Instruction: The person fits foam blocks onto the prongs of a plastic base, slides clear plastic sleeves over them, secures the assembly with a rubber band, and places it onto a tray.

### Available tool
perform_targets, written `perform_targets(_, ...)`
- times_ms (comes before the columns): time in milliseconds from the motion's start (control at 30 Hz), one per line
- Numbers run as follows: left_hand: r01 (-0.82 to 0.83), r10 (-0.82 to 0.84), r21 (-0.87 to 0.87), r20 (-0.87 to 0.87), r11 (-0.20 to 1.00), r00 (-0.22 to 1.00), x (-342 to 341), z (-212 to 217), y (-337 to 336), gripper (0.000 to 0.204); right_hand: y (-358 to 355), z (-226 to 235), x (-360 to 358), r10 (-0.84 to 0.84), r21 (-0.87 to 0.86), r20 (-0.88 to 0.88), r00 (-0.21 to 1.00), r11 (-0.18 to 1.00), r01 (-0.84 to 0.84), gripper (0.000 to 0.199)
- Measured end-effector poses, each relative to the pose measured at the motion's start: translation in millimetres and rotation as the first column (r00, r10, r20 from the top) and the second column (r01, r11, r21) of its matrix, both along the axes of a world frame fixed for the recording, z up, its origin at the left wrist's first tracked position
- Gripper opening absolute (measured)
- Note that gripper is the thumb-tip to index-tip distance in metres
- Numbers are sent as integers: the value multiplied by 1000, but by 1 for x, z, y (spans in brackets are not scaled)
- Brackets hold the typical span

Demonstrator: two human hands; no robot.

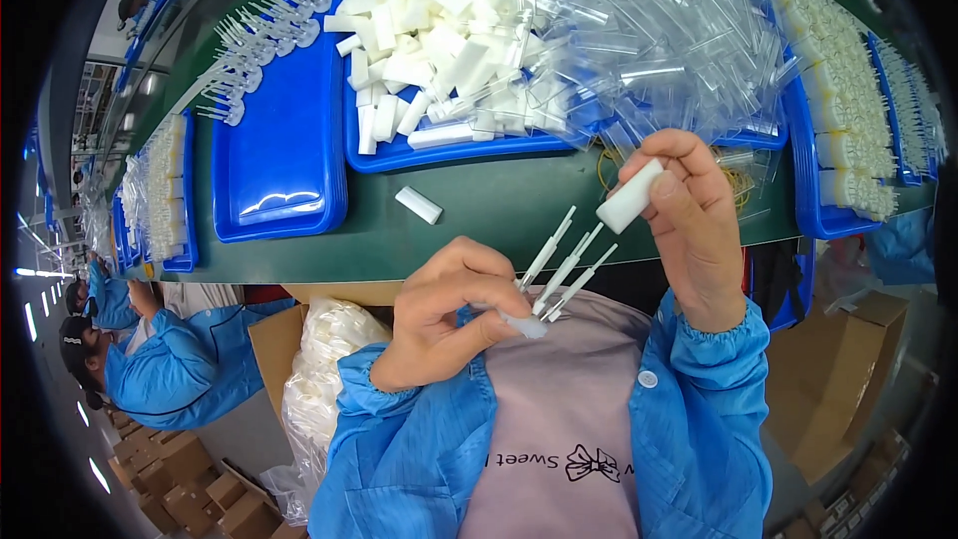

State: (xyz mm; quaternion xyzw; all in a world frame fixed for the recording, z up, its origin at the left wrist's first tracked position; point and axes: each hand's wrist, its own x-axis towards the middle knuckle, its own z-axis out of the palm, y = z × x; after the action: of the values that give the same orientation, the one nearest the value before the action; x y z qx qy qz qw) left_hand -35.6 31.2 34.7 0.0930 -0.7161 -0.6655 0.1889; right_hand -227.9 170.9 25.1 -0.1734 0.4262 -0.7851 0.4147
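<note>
Between the thumb and fingers of my left hand [444, 314] is a plastic piece with three white prongs [565, 271], its translucent base pinched low and its prongs slanting up to the right. My right hand [694, 225] grips a white foam block [629, 198] by its sides. The block's lower end is at the tip of the middle prong; I cannot tell whether they touch. On the green table, a loose white block [418, 205] lies ahead of my left hand. Beyond my hands are a heap of white blocks [439, 40] and a pile of clear plastic sleeves [679, 50].
A blue tray [279, 175] at the left holds rows of pronged pieces [261, 35] along its far side. Full blue trays of white-tipped pieces [848, 110] line the right. An open carton with a plastic bag [329, 359] stands by my left arm. Co-workers [180, 359] sit at the far left.
</note>
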Motion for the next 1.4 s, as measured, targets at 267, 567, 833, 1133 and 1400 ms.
perform_targets(267,84,-82,-85,33,993,996,1,8,-8,16,5,2,-3,208,38,-109,972,978,-205,17)
perform_targets(567,-1,3,-125,14,992,1000,-1,-10,-1,41,0,-5,21,341,105,-168,925,939,-327,7)
perform_targets(833,-45,36,-178,-57,983,998,21,-9,-15,30,-13,-2,27,301,118,-495,815,953,-280,16)
perform_targets(1133,-589,594,96,-229,803,772,53,-24,-40,20,-100,-36,71,170,175,-952,256,985,-5,30)
perform_targets(1400,-588,647,274,-253,761,720,81,-32,-57,35,-110,-59,74,163,181,-957,240,982,55,15)
